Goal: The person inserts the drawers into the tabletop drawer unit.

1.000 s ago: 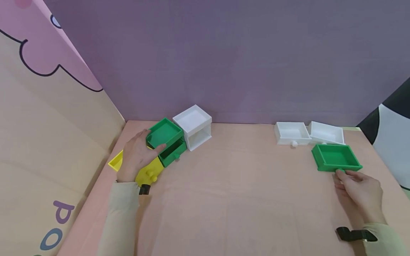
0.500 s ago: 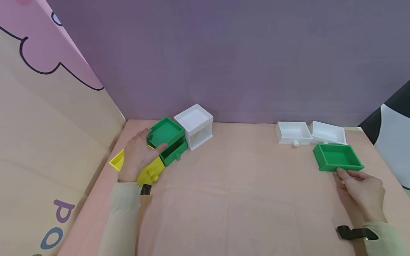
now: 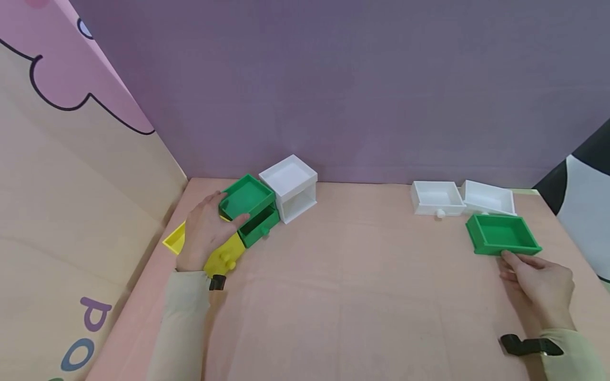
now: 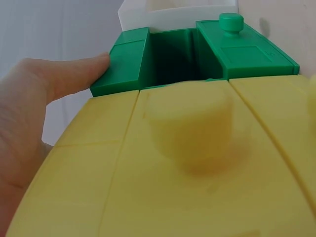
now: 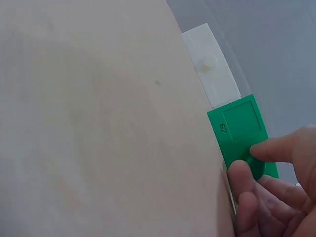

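At the left, a small green drawer cabinet stands between a yellow cabinet and a white one. My left hand grips its near left corner, fingers over the far side and thumb on the front edge. The green cabinet's upper slot gapes dark; a drawer with a round knob fills the slot below. Far to the right lies a loose green drawer, hollow side up. My right hand pinches its front knob between thumb and fingers.
A white cabinet with an open front stands against the back wall. Two loose white drawers, one straight and one askew, lie behind the green drawer. Upright panels edge the pink cloth at back and left.
The whole head view shifts slightly. Both hands keep their places, the left on the green cabinet and the right at the green drawer's knob.
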The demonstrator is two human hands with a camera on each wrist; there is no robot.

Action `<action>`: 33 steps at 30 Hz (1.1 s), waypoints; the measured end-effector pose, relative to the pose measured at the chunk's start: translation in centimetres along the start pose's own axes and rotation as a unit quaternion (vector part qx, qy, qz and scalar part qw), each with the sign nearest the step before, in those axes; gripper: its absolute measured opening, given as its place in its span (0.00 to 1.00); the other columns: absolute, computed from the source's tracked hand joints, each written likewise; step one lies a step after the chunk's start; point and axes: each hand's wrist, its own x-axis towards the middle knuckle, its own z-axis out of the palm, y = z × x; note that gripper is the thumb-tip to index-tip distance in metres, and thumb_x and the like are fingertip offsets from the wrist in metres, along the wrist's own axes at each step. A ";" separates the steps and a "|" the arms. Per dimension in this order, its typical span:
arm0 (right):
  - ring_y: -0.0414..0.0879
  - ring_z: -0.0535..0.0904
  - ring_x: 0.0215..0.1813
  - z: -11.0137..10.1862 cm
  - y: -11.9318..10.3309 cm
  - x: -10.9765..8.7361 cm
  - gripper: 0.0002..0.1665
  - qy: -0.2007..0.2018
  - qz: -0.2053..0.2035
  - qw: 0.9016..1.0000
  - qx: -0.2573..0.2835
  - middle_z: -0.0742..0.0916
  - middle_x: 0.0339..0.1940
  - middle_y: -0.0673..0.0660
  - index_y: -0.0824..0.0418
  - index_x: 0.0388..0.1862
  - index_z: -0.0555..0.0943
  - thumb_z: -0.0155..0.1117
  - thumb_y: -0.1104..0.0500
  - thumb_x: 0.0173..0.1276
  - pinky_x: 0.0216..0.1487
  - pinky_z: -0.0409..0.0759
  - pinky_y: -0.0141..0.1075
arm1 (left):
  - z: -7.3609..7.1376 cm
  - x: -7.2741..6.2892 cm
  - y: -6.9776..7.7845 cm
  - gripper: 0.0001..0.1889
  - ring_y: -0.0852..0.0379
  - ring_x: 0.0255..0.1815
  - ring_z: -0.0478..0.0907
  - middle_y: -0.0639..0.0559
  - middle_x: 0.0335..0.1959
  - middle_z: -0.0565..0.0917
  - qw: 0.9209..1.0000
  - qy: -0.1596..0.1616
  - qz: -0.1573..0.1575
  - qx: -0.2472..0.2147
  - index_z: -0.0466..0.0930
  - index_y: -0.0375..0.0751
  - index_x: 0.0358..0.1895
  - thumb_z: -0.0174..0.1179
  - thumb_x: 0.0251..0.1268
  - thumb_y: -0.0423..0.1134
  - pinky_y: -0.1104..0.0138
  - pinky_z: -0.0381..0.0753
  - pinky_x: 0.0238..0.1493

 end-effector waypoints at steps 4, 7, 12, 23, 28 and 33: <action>0.29 0.84 0.21 -0.4 0.0 -0.1 0.45 -0.021 0.000 1.000 -0.020 0.78 0.18 0.26 0.74 0.79 0.67 0.57 0.40 0.81 0.26 0.85 0.28 | 0.1 0.0 0.0 0.43 0.28 0.77 0.70 0.31 0.80 0.69 1.000 0.002 0.001 -0.002 0.70 0.32 0.77 0.65 0.69 0.61 0.34 0.71 0.73; 0.29 0.84 0.22 -0.6 -0.4 -0.3 0.48 -0.041 0.000 0.998 -0.038 0.80 0.20 0.29 0.76 0.80 0.65 0.55 0.38 0.81 0.27 0.85 0.28 | 0.1 0.0 0.0 0.44 0.28 0.77 0.69 0.31 0.80 0.69 1.000 0.000 -0.001 -0.003 0.70 0.32 0.78 0.65 0.70 0.61 0.34 0.70 0.74; 0.29 0.85 0.23 -0.6 -0.8 -0.5 0.47 -0.049 -0.005 0.997 -0.053 0.82 0.22 0.32 0.79 0.78 0.65 0.52 0.39 0.83 0.28 0.85 0.28 | 0.1 -0.1 0.0 0.44 0.28 0.78 0.68 0.31 0.81 0.68 1.000 -0.004 -0.006 0.000 0.69 0.33 0.78 0.64 0.70 0.61 0.33 0.70 0.74; 0.29 0.85 0.22 -0.2 -0.2 -0.3 0.46 -0.035 0.018 0.999 0.010 0.81 0.16 0.27 0.75 0.79 0.66 0.56 0.40 0.81 0.27 0.84 0.27 | 0.2 -0.1 -0.1 0.43 0.28 0.78 0.69 0.31 0.80 0.69 1.000 0.008 0.001 -0.003 0.71 0.33 0.77 0.66 0.69 0.61 0.34 0.71 0.74; 0.29 0.85 0.22 -0.1 -0.4 -0.4 0.46 -0.029 0.035 0.999 0.028 0.81 0.15 0.27 0.72 0.81 0.66 0.58 0.40 0.80 0.26 0.83 0.27 | 0.2 -0.1 -0.1 0.43 0.28 0.78 0.69 0.31 0.80 0.69 1.000 0.009 0.001 0.001 0.71 0.33 0.77 0.65 0.69 0.61 0.34 0.71 0.73; 0.30 0.85 0.21 -0.1 -0.6 -0.6 0.45 -0.020 0.056 0.997 0.058 0.82 0.14 0.29 0.69 0.82 0.64 0.60 0.41 0.80 0.24 0.82 0.27 | 0.2 -0.1 -0.1 0.43 0.29 0.78 0.68 0.32 0.81 0.69 1.000 0.006 0.000 -0.002 0.71 0.33 0.77 0.65 0.70 0.62 0.34 0.70 0.74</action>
